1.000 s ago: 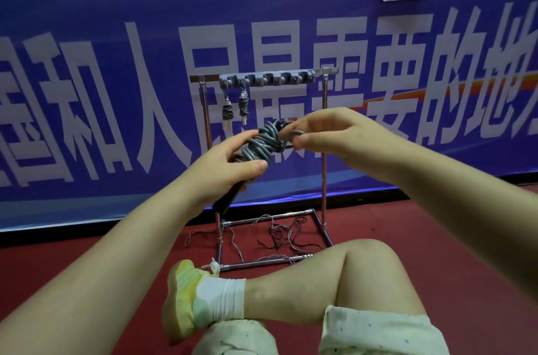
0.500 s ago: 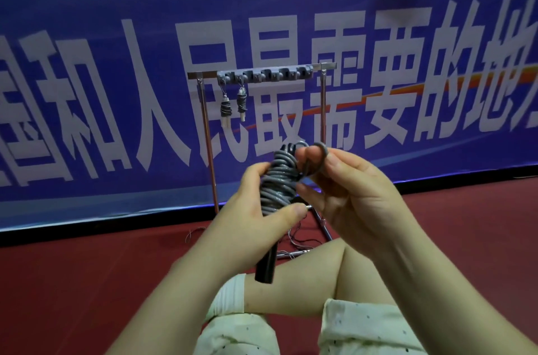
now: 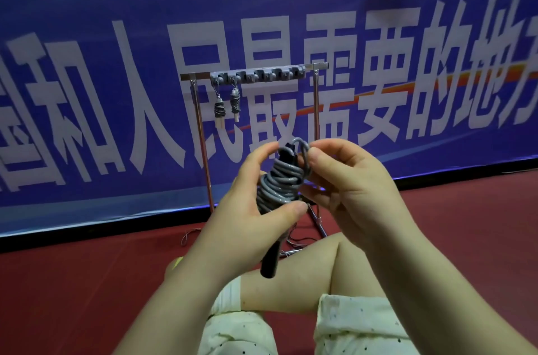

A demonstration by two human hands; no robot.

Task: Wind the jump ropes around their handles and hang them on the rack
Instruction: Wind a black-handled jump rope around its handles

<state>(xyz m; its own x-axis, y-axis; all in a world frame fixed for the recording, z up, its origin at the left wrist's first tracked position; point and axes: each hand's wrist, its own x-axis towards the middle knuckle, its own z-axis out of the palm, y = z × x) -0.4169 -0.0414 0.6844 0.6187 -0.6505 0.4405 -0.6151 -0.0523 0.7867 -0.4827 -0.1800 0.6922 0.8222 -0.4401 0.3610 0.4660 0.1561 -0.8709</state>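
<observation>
Between the two hands, close before the chest, the jump rope (image 3: 279,183) stands nearly upright, its black handle end pointing down toward the knee and its loop at the top. Left hand (image 3: 256,209) grips the grey coils with curled fingers, while the right hand (image 3: 346,180) pinches the top loop. Beyond them, well apart, the rack (image 3: 256,76) already carries two wound ropes (image 3: 227,107), so the loop likely goes forward and up to a free hook.

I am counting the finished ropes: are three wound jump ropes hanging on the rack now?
No, only two wound jump ropes hang from the rack, at its left end; the other hooks carry nothing.
</observation>
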